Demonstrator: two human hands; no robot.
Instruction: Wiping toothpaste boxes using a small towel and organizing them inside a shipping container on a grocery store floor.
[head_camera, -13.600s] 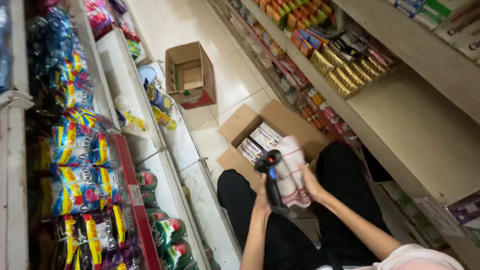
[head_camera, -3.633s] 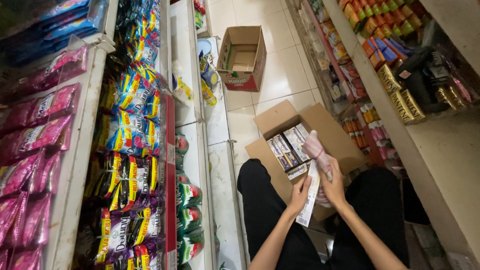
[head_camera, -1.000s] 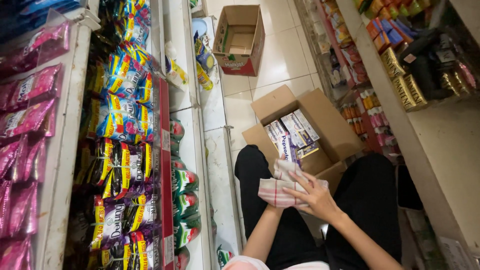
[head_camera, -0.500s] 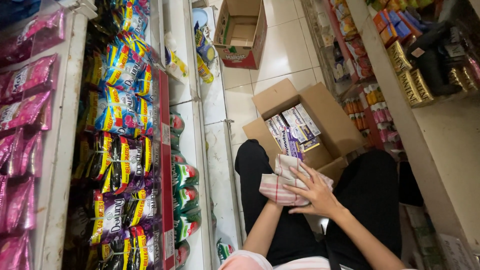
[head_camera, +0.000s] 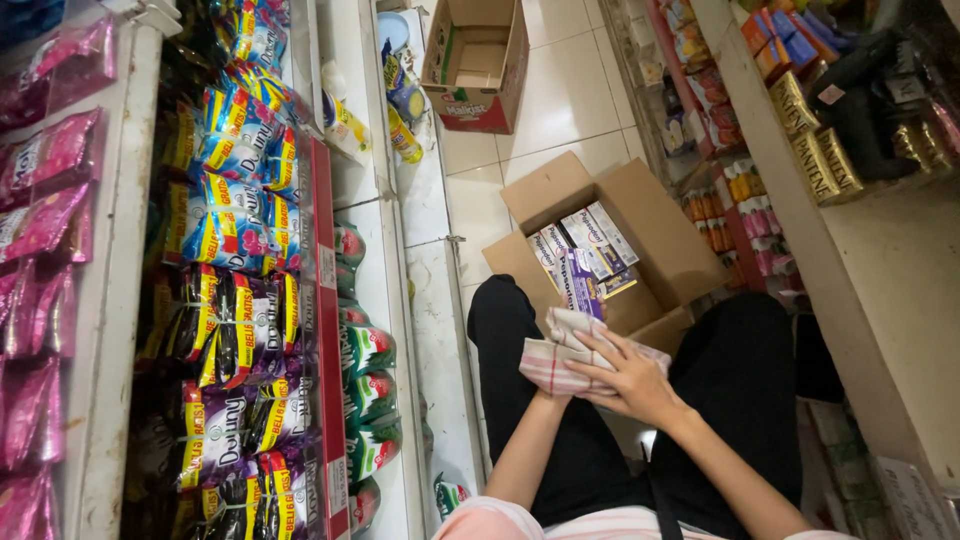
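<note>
Both hands have stayed together on the red-and-white checked cloth since a moment ago. Right hand lies flat over it; left hand is under it, grip hidden. It looks like wiping; a box must come next. Purple-and-white boxes fill the open brown carton just beyond.

You've got even overhead light, soft shadows, floor tiles slightly glary, wide-angle stretch at edges, mostly sharp.
</note>
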